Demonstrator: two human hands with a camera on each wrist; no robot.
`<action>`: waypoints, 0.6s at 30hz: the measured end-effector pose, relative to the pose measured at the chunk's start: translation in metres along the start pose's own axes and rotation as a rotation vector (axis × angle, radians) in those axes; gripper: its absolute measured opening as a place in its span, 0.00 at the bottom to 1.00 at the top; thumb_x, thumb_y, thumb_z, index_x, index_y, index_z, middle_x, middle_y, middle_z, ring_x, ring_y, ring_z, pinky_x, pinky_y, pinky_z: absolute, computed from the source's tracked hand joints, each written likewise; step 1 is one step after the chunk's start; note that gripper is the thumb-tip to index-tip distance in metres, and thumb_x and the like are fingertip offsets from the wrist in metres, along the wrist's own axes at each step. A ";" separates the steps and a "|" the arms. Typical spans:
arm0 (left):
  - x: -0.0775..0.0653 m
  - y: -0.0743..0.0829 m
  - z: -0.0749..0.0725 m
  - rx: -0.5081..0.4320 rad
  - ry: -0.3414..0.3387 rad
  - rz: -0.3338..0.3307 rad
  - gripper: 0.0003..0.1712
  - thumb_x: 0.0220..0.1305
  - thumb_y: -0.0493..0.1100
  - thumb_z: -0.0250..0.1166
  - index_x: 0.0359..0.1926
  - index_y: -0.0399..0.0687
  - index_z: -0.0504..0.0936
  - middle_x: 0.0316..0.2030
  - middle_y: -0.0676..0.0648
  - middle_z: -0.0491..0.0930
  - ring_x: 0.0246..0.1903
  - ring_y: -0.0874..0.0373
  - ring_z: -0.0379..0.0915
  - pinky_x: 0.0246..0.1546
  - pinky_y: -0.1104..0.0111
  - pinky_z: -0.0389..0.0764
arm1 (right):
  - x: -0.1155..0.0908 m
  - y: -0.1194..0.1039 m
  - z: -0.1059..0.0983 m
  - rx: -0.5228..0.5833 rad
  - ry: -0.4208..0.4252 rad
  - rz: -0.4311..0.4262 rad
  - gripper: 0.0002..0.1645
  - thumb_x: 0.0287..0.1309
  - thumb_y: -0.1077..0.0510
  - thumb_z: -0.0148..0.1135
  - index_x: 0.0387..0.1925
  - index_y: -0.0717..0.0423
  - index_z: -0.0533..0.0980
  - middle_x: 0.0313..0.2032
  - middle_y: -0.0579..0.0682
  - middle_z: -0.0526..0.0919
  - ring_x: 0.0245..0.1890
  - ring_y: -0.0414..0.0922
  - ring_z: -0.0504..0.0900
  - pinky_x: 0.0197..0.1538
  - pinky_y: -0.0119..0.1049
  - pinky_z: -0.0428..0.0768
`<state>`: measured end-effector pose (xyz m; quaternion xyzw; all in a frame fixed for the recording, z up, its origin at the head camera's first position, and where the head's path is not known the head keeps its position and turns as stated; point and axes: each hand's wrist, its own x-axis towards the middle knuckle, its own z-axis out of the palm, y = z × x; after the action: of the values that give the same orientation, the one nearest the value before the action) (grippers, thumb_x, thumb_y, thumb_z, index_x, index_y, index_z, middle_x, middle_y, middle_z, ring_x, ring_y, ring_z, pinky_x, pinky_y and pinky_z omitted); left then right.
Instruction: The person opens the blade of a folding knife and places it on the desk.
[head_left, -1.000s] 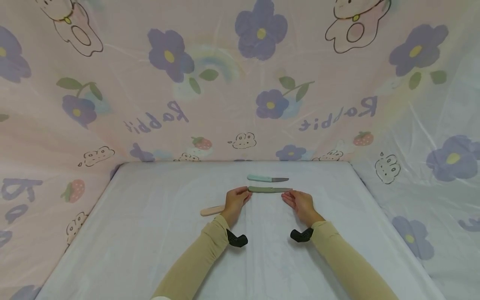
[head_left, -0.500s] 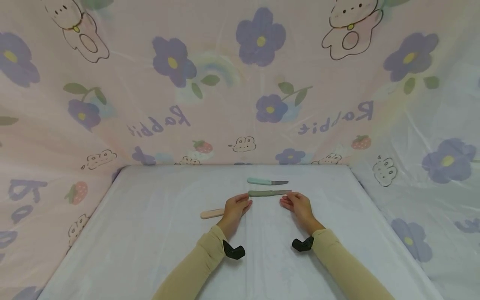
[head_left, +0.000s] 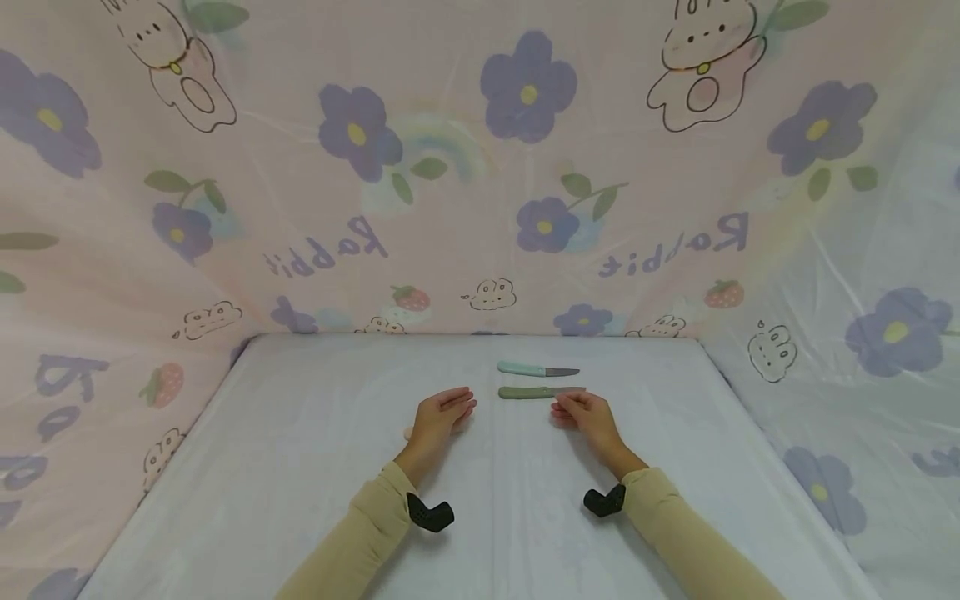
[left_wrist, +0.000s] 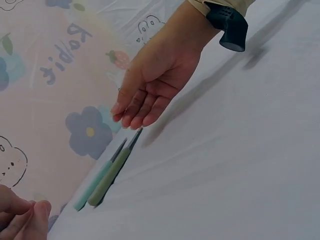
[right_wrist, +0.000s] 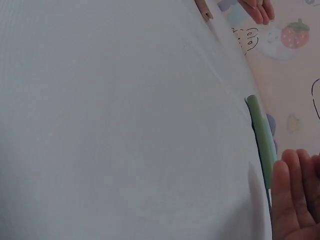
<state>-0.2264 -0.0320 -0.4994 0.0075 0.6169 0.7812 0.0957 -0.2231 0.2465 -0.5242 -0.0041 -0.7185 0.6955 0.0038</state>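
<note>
On the white table lie two knives, parallel, blades to the right in the head view. The farther has a mint handle (head_left: 522, 368); the nearer is the green-handled knife (head_left: 525, 392). My right hand (head_left: 592, 419) hovers beside the green knife's blade, fingers extended and holding nothing, as the left wrist view shows. My left hand (head_left: 437, 425) is left of the knives, fingers relaxed with nothing in them. Behind it lies a tan, round-ended handle-like object (head_left: 408, 432), mostly hidden in the head view; its end (right_wrist: 204, 10) shows in the right wrist view.
A white cloth covers the table (head_left: 300, 500). Pink patterned curtain (head_left: 450, 250) with flowers and rabbits encloses the back and both sides. A black wrist device (head_left: 431, 512) sits on my left wrist, another device (head_left: 604, 501) on my right.
My left hand has left the green knife's handle end and moved left, covering most of the tan object. My right hand has drawn slightly left and nearer along the blade. The knives stay put.
</note>
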 end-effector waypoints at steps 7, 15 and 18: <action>-0.009 0.016 -0.017 0.009 0.006 0.064 0.19 0.63 0.32 0.59 0.55 0.30 0.73 0.51 0.36 0.76 0.51 0.46 0.74 0.50 0.63 0.76 | 0.000 -0.004 0.011 -0.036 -0.073 -0.008 0.24 0.62 0.57 0.58 0.48 0.77 0.72 0.39 0.61 0.82 0.36 0.44 0.83 0.43 0.39 0.82; -0.019 0.024 -0.040 0.098 0.077 0.158 0.15 0.62 0.31 0.59 0.50 0.31 0.77 0.47 0.36 0.78 0.50 0.43 0.73 0.45 0.69 0.79 | -0.001 -0.016 0.032 -0.031 -0.131 0.025 0.27 0.62 0.53 0.58 0.50 0.75 0.72 0.43 0.65 0.80 0.39 0.47 0.82 0.45 0.40 0.81; -0.023 0.024 -0.050 0.138 0.098 0.193 0.14 0.62 0.30 0.59 0.49 0.30 0.77 0.47 0.33 0.77 0.50 0.40 0.73 0.45 0.68 0.79 | -0.002 -0.020 0.040 -0.007 -0.157 0.033 0.27 0.62 0.54 0.59 0.50 0.76 0.71 0.44 0.68 0.79 0.40 0.47 0.82 0.46 0.41 0.81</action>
<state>-0.2132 -0.0889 -0.4859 0.0353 0.6696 0.7418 -0.0106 -0.2216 0.2063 -0.5059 0.0384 -0.7188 0.6911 -0.0642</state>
